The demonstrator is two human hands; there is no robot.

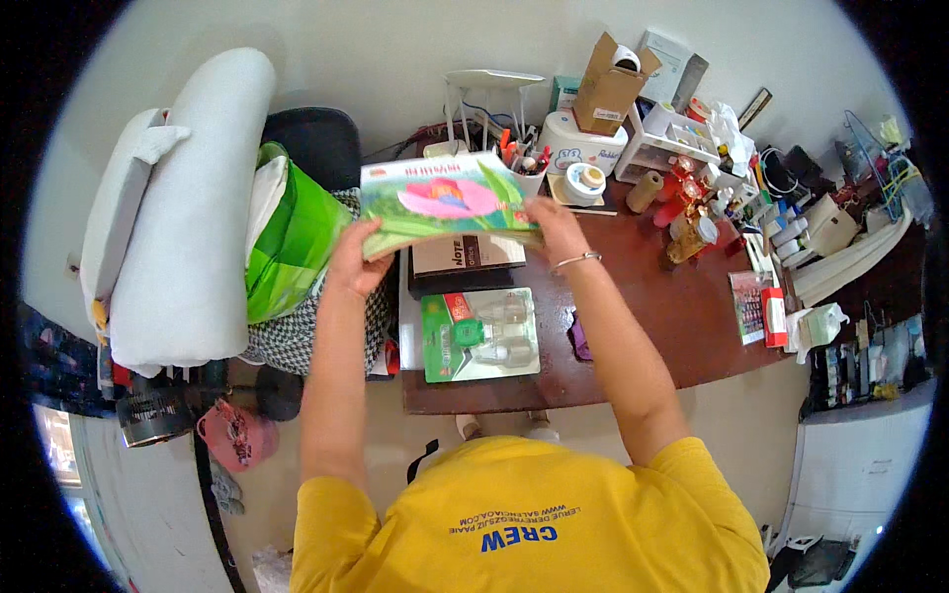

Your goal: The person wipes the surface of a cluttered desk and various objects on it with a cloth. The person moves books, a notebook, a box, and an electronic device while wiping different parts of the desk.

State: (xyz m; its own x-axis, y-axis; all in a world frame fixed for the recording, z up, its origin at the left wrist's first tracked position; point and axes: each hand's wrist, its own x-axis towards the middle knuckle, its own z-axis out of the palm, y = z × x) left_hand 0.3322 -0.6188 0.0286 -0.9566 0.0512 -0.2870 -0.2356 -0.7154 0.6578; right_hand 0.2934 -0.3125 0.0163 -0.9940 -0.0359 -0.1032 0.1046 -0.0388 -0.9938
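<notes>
Holding mid-air is where this stands: a stack of flat books or booklets (445, 203), top cover green with a pink flower picture, sits lifted above the back-left part of the dark brown desk (672, 316), gripped from both ends and not resting on anything. Largest items first: a white padded chair back (183, 208) stands to the left of the desk, with a green and white bag (287, 237) wedged against it over a checked cloth. The desk itself is crowded along its back and right edges; the front centre shows bare wood. Under the lifted stack lies a dark box with a pale label (465, 259), and just in front of that a green blister pack with two clear plug-in units (481, 334), both flat on the desk, so judging by this those two are untouched and only the stack is in hand. Behind the stack: a white desk lamp (489, 84), an open cardboard box (605, 89), a white tape dispenser (583, 183). Left hand (354, 265) holds the stack's left end from below, fingers curled under and thumb up against the edge. Right hand (554, 222), a thin bangle on its wrist, clamps the right end, fingers pressed together on top; thumb is hidden underneath, can't tell its position. My read: lift done, placement not yet done, stack has no landing spot visible under it except the box.
</notes>
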